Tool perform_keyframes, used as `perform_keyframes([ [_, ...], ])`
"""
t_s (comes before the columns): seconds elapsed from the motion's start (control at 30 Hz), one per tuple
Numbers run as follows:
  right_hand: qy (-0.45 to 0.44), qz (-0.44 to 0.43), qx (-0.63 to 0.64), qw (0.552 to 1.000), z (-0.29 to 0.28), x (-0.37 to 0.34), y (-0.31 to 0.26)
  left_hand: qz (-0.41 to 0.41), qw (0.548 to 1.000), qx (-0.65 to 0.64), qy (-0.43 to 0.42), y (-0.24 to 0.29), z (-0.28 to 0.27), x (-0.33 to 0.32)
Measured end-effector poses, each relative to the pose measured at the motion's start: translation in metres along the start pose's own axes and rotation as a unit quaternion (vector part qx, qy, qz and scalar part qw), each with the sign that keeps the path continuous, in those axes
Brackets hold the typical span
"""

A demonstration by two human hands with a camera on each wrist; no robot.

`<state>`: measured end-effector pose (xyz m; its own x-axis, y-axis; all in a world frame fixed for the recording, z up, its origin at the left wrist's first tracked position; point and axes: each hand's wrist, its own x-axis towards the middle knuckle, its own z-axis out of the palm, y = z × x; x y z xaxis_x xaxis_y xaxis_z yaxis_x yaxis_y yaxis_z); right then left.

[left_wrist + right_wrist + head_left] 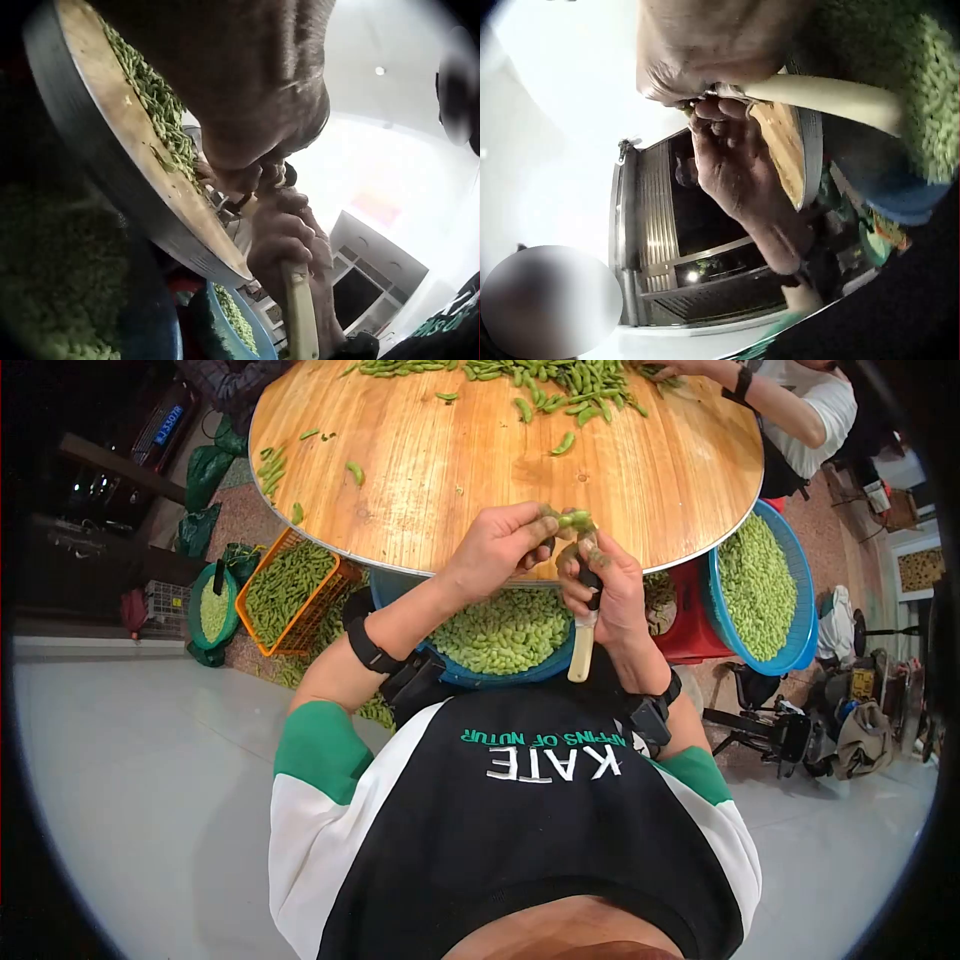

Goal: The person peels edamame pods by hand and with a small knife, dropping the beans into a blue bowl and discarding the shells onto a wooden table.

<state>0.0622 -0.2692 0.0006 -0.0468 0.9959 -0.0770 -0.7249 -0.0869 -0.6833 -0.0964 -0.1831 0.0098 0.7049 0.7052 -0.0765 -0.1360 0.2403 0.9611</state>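
Over the near edge of the round wooden table [430, 470], my two hands meet at a green bean pod [575, 519]. The left hand [500, 545] pinches the pod's left end between thumb and fingertips. My right hand [615, 580] holds a tool with a cream handle [580, 652] and a dark middle part, its handle pointing down toward my body. The right thumb and fingertips are at the pod's other end. In the right wrist view the handle [832, 101] sticks out from the palm; the tool's working end is hidden. Below lies a blue basin of shelled green beans [500, 635].
Loose pods [560, 385] are heaped at the table's far side, by another person's hand [690, 368]. An orange crate [262, 635] of pods stands at the left. At the right is a blue basin [800, 645] of shelled beans beside a red container [690, 615].
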Motion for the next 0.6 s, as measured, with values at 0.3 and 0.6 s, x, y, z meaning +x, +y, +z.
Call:
perform_keyframes([
  [0.3,0.061,-0.096,-0.271,0.956,-0.011,0.007,0.0,0.168,0.935,0.311,0.012,0.001,0.0,-0.005],
  [0.6,0.064,-0.153,-0.497,0.851,-0.018,0.012,0.002,0.232,0.886,0.401,-0.015,-0.006,-0.007,-0.011],
])
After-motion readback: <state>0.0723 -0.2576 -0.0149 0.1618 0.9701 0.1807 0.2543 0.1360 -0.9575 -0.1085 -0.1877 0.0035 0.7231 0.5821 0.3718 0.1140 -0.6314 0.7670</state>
